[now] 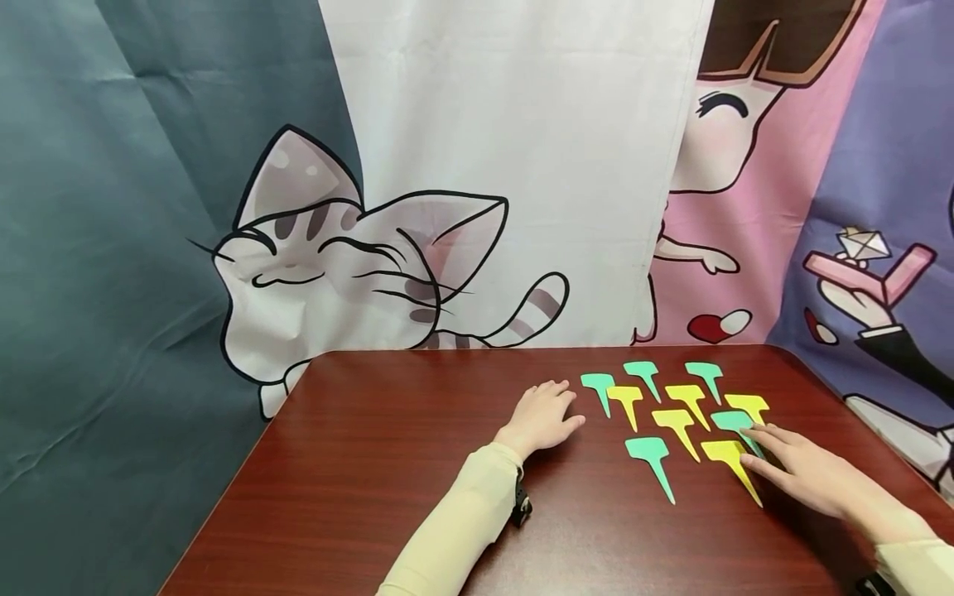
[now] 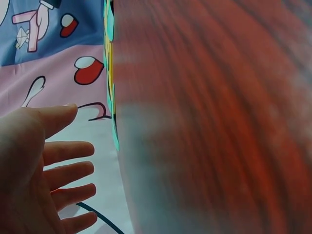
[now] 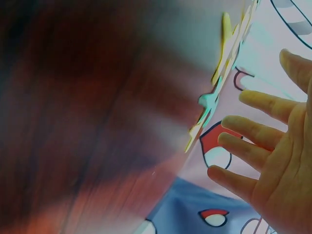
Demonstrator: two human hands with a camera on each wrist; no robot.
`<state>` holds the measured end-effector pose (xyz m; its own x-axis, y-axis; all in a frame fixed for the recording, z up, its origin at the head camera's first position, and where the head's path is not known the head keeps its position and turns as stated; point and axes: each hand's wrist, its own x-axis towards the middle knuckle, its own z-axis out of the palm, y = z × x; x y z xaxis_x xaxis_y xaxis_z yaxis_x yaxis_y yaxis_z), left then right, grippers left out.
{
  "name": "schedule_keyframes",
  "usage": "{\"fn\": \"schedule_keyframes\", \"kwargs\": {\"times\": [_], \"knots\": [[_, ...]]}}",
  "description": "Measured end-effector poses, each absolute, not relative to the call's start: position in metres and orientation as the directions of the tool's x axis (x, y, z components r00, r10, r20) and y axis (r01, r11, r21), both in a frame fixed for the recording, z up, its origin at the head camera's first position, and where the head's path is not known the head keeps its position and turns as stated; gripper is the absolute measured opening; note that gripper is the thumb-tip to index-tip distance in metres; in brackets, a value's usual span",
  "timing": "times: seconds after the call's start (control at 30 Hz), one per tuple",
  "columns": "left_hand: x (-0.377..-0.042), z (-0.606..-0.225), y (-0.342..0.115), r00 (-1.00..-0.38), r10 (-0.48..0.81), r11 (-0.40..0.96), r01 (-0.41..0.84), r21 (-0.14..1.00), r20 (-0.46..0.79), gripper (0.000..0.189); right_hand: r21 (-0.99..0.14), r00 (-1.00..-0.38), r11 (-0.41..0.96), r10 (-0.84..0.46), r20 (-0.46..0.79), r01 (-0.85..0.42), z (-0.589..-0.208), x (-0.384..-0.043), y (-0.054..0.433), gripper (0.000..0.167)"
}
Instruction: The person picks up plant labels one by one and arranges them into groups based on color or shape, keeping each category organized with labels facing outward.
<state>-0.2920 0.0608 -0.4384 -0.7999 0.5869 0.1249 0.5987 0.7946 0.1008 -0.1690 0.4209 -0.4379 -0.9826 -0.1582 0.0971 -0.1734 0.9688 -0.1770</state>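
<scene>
Several flat T-shaped plant labels, some green like the front green label (image 1: 650, 451) and some yellow like the front yellow label (image 1: 725, 453), lie apart or slightly overlapping on the table. To the left of the group is my left hand (image 1: 542, 419), fingers extended, nearest to the far-left green label (image 1: 599, 382); it holds nothing. My right hand (image 1: 812, 472) hovers at the group's right side. Its fingertips overlap a green label (image 1: 732, 420) in the head view, but the right wrist view shows the spread fingers (image 3: 265, 105) apart from the labels and gripping nothing.
The dark red wooden table (image 1: 358, 463) has rounded far corners. Behind it hangs a cloth backdrop (image 1: 507, 108) printed with a cartoon cat and figures. A black strap (image 1: 520, 505) sits at the left wrist.
</scene>
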Motion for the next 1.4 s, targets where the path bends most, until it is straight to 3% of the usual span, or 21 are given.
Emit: {"fn": "schedule_keyframes", "kwargs": {"times": [0.97,1.4], "knots": [[-0.302,-0.443,0.086,-0.805,0.581,0.805,0.590,0.063,0.121,0.044,-0.137,-0.990,0.981,-0.129,0.061,-0.137,-0.445,-0.162,0.473,0.067],[-0.305,-0.445,0.101,-0.810,0.576,0.808,0.585,0.074,0.111,0.041,-0.140,-0.976,0.968,-0.196,0.099,-0.209,-0.455,-0.157,0.482,0.064]]}}
